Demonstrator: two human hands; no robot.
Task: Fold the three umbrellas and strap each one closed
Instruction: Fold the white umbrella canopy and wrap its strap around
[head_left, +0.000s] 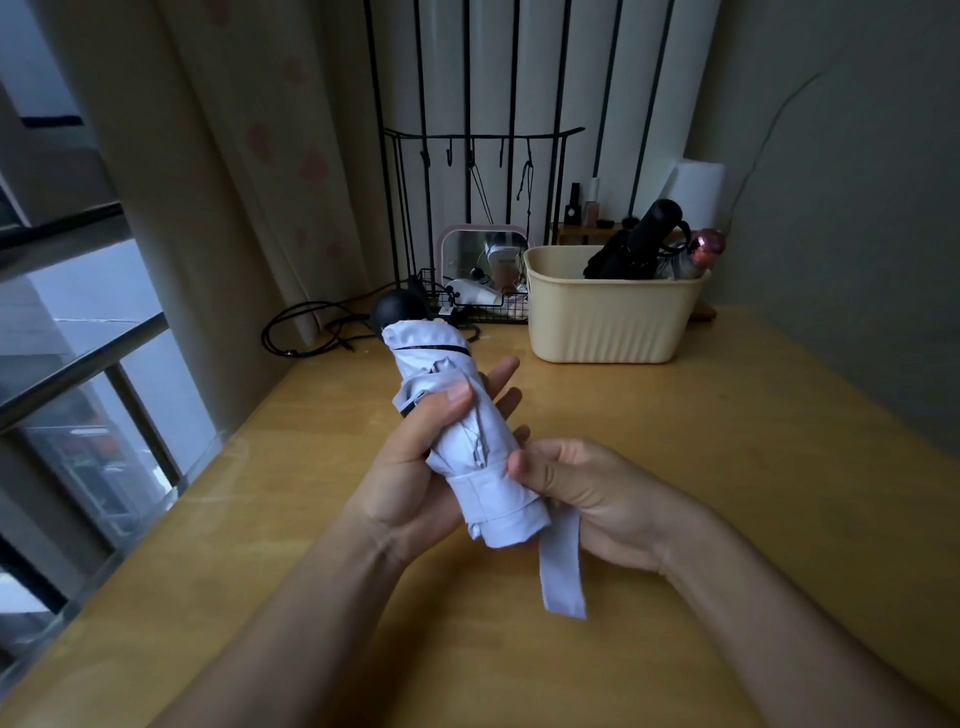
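Two umbrellas (639, 244) in basket (608, 322), left hand (410, 467) and right hand (597, 493) fingers (530, 467) gripping white umbrella (457, 379) (strap (563, 571) dangling)

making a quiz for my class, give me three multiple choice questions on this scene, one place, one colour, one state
1. Where is the black umbrella? A on the floor B in the cream basket C under the desk
2. What colour is the held umbrella? A pale lilac-white B red C green
3. Its strap is: A fastened round it B missing C hanging loose

1 B, it stands inside the basket.
2 A, pale fabric shows between both hands.
3 C, it dangles free by the right hand, while the left hand grips the bundle.
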